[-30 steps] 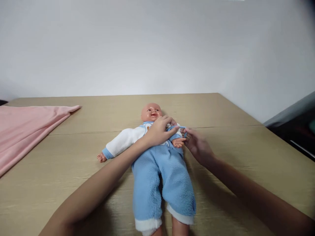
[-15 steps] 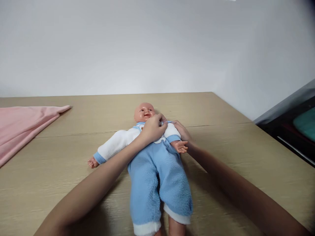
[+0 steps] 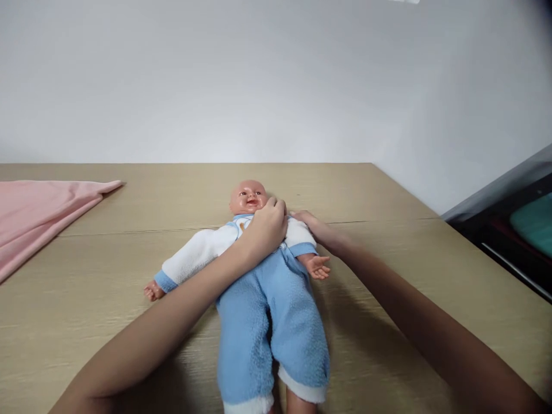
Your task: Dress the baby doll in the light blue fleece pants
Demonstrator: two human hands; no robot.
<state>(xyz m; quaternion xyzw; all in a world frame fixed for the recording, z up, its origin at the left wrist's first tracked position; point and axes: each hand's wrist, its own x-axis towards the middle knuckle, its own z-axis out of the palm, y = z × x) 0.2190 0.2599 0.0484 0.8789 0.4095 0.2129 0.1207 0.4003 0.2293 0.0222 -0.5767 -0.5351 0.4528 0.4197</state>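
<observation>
A bald baby doll (image 3: 250, 196) lies on its back, head away from me, arms spread. It wears a fleece romper (image 3: 245, 322), blue below with white sleeves and blue cuffs. Across its chest reaches my left hand (image 3: 268, 225), fingers curled closed on the romper near the neck and shoulder at the right. My right hand (image 3: 311, 225) is at the outer side of that same shoulder, its fingers closed against the top of the white sleeve (image 3: 298, 233). The fingertips of both hands are partly hidden, as is the spot between them.
The doll lies on a wooden table (image 3: 409, 253) with a seam running across it. A pink cloth (image 3: 43, 213) is spread at the left. A pale wall (image 3: 259, 80) rises behind the table. Beyond its right edge is a dark object (image 3: 517, 230) with a teal patch.
The doll appears slightly further left and tilted. My left hand has turned more closed over the shoulder, covering the gap seen before; my right hand has shifted slightly left with its fingers at the sleeve.
</observation>
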